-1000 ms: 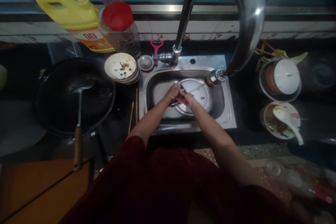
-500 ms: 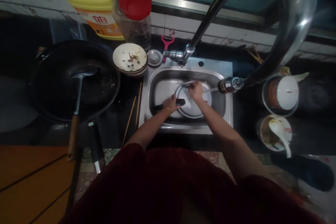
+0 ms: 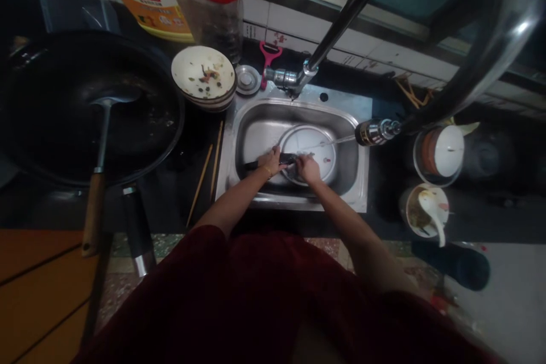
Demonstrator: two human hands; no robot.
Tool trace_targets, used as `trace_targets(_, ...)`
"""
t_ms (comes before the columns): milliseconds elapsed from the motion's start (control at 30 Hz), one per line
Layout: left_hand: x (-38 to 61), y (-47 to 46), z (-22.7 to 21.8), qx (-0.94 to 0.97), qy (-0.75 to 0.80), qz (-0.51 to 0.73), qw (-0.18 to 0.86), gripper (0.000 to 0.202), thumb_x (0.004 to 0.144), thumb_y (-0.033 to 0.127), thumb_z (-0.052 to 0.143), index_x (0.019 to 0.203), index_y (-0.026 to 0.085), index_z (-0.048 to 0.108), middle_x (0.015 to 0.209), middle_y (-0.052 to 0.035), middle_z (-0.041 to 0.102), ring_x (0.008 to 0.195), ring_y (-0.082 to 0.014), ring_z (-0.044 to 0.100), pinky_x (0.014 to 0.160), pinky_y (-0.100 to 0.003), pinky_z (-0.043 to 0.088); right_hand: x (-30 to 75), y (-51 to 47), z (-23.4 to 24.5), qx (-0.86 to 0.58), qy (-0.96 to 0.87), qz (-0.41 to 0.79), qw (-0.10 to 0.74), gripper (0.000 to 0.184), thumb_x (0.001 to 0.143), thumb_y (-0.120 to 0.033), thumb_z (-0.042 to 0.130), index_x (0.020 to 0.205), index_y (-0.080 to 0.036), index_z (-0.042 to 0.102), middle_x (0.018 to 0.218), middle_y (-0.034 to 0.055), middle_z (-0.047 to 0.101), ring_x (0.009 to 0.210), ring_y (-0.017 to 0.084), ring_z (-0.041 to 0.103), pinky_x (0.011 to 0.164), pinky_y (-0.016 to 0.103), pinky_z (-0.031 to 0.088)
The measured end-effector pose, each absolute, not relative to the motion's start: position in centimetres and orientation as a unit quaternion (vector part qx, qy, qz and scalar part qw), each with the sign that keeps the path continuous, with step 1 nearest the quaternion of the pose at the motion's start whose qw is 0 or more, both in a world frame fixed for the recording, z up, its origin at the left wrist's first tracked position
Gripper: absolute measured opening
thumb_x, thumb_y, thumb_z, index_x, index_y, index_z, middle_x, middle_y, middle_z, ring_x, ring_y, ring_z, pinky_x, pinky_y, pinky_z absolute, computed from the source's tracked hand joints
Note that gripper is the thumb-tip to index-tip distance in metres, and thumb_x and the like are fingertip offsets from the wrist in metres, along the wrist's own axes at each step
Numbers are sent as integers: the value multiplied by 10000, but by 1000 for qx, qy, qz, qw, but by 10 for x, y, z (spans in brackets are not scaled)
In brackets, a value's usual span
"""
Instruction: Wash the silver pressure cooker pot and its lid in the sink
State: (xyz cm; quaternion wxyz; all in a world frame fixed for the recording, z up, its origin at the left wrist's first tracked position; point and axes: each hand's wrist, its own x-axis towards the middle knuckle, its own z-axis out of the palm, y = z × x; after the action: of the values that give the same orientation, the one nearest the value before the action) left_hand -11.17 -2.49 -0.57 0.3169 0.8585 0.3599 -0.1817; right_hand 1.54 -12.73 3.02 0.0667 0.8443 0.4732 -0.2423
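Observation:
In the sink, my left hand [image 3: 271, 160] is wrapped round a long, dark, shiny object [image 3: 288, 158] whose kind I cannot make out. It lies across the left rim of a round, pale basin [image 3: 329, 151]. My right hand [image 3: 307, 169] is at the object's right end, its fingers closed over it inside the basin. A thin stream of water runs from the faucet head [image 3: 370, 132] into the basin. Small scraps, one reddish, lie in the basin.
Left of the steel sink [image 3: 362, 182] are chopsticks [image 3: 199, 185], stacked bowls [image 3: 203, 75] with food scraps and a black wok [image 3: 51, 142] holding a spatula [image 3: 102, 136]. A bowl with a white spoon [image 3: 433, 213] stands at right. The faucet neck [image 3: 341, 23] arches overhead.
My right hand has moved from the far part of the basin back towards me, to the dark object's right end. My left hand keeps its hold. The camera view has shifted.

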Motion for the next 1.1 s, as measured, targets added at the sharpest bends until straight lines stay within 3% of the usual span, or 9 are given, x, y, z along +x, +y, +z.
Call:
trace_targets(200,-111,-25,-8,857,361,-196,310,786,843,538,525,1466,221,167,1421,-151,420,1185,-282,536,923,-372,448,18,-105,14,883,414,-220,10,314,947,-254,384,1179,-162,573,999,106,694,873,217,623,760,282,419)
trace_targets(333,-111,-26,-6,860,361,-189,308,785,841,531,536,1453,174,196,1390,-171,451,1154,-294,554,905,-380,459,15,-128,14,857,462,-229,17,342,972,-248,332,1079,-183,650,1029,98,687,895,193,612,774,258,414)
trace_targets(600,-111,-26,-6,857,363,-197,308,756,849,507,526,1448,183,198,1404,-173,436,1158,-289,548,923,-382,450,7,-125,14,870,437,-226,-24,369,954,-181,372,1209,-145,637,1127,125,678,992,203,627,866,272,432)
trace_targets(933,-110,-26,-4,856,362,-209,303,786,853,512,524,1474,200,156,1409,-167,427,1151,-290,554,922,-388,453,-6,-127,10,906,327,-251,-93,358,918,-194,424,1173,-128,665,1126,123,695,1025,213,638,897,286,440)
trace_targets(1100,-108,-23,-1,856,363,-205,307,778,876,559,463,1487,188,158,1407,-184,426,1184,-300,525,946,-399,435,-10,-133,7,916,292,-262,-85,297,878,-197,473,1041,-148,716,987,117,728,929,217,656,832,279,445)
